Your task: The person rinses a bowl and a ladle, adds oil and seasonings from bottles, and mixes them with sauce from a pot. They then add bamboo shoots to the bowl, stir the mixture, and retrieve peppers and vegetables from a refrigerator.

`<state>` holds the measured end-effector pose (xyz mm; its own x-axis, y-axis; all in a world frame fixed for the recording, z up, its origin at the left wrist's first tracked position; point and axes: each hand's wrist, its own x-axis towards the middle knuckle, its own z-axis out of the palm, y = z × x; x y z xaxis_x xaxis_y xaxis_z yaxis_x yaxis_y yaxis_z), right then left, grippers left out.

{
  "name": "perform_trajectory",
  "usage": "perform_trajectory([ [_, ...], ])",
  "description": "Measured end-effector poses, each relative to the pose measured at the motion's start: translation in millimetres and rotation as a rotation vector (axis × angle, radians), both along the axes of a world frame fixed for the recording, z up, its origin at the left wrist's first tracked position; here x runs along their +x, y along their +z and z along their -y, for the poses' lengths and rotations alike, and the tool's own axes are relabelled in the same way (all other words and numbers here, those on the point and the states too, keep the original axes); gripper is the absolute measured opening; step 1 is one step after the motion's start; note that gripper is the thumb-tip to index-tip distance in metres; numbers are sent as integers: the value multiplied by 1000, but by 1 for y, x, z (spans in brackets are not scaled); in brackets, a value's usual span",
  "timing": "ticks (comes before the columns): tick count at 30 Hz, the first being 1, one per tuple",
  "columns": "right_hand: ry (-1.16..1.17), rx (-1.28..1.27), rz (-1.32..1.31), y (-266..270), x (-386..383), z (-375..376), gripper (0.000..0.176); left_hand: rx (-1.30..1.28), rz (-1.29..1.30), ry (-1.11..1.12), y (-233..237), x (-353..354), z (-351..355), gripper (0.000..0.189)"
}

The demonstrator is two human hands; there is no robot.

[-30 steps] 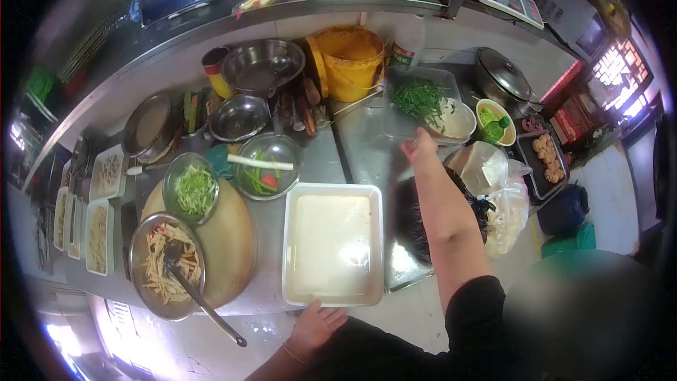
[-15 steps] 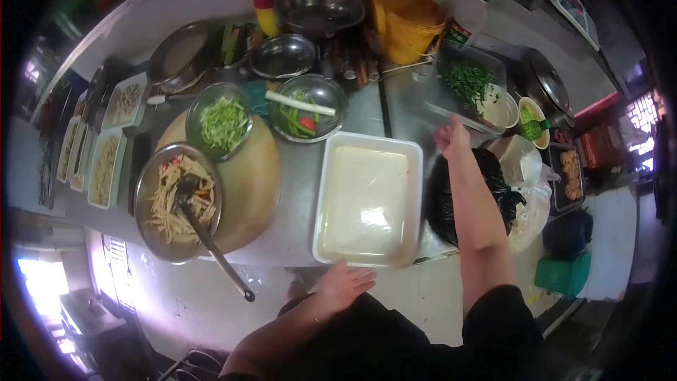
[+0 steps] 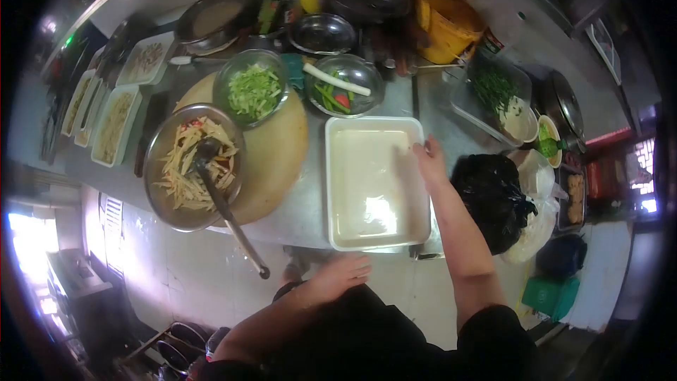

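1. By the right rim of the tray (image 3: 329, 183): right hand (image 3: 429, 161), fingers bent, can't tell if pinching.
2. Tray's on the counter (image 3: 310, 201), left of that nearer hand, long axis running front-to-back.
3. Left hand (image 3: 343, 275)'s just off its near edge, fingers loosely out.

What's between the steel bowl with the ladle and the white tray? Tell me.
Head view: part of the round chopping board, then a bare strip of steel counter up to the white tray.
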<state>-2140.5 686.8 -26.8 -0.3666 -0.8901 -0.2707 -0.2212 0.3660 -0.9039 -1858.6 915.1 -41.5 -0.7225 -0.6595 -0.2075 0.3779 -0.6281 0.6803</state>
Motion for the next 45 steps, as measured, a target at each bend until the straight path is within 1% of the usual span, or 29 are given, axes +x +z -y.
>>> perform_trajectory([
  [1,21,26,-71,2,8,-3,60,-210,130,20,-6,26,-9,39],
  [3,102,-352,-490,4,19,-16,60,-551,435,116,-18,85,-31,37],
  [4,134,-553,-686,6,31,-23,61,-392,451,269,-14,112,-37,38],
  [5,225,-554,-647,25,54,-36,60,-240,450,436,-10,139,-43,39],
  [6,313,-553,-614,54,80,-51,60,205,263,672,6,162,-42,40],
  [7,454,-504,-490,72,109,-68,59,646,44,878,23,179,-36,41],
  [10,959,-235,-170,138,203,-106,57,631,14,1105,81,213,3,46],
  [12,1154,-155,-264,165,262,-116,56,579,19,1042,84,228,28,45],
  [15,1184,4,-511,161,320,-121,57,539,-84,895,78,254,52,42],
  [16,1148,-13,-626,154,328,-120,58,544,-132,855,70,263,58,40],
  [17,1141,-103,-586,148,328,-119,58,548,-180,816,63,270,64,38],
  [18,1134,-189,-541,144,321,-118,57,657,-148,878,74,271,73,34],
  [19,1121,-271,-492,146,317,-115,56,651,-123,906,73,273,76,34],
  [22,1206,-32,-418,197,305,-118,51,668,-80,937,69,284,72,37],
  [24,1206,7,-589,221,301,-127,49,697,-114,905,67,292,66,38],
  [25,1200,32,-672,226,302,-133,48,585,-21,830,66,292,59,39],
  [27,1101,-23,-680,229,305,-131,47,361,157,671,65,286,37,41],
  [30,1040,-80,-680,226,303,-142,46,-36,411,558,62,284,38,43],
  [33,1041,-48,-745,245,289,-155,42,-91,397,573,53,293,77,42],
  [34,1023,-43,-786,251,275,-158,41,176,203,667,111,291,103,41],
  [35,1003,-34,-825,254,266,-162,41,446,7,745,143,288,115,41],
  [36,964,-54,-828,256,261,-160,40,444,52,708,132,284,108,44],
  [38,878,-91,-833,255,249,-154,40,542,100,640,144,252,85,44],
  [39,893,-108,-807,249,243,-162,40,594,128,597,148,238,74,45],
  [40,909,-131,-787,243,239,-166,40,614,4,501,139,229,73,46],
  [41,934,-156,-771,241,233,-168,41,574,2,492,137,223,79,40],
  [43,974,-64,-801,258,216,-187,42,513,3,484,143,220,98,28],
  [44,961,-47,-815,266,201,-194,42,524,-56,465,140,221,109,28],
  [45,944,-33,-828,271,186,-198,42,526,15,474,141,215,106,28],
])
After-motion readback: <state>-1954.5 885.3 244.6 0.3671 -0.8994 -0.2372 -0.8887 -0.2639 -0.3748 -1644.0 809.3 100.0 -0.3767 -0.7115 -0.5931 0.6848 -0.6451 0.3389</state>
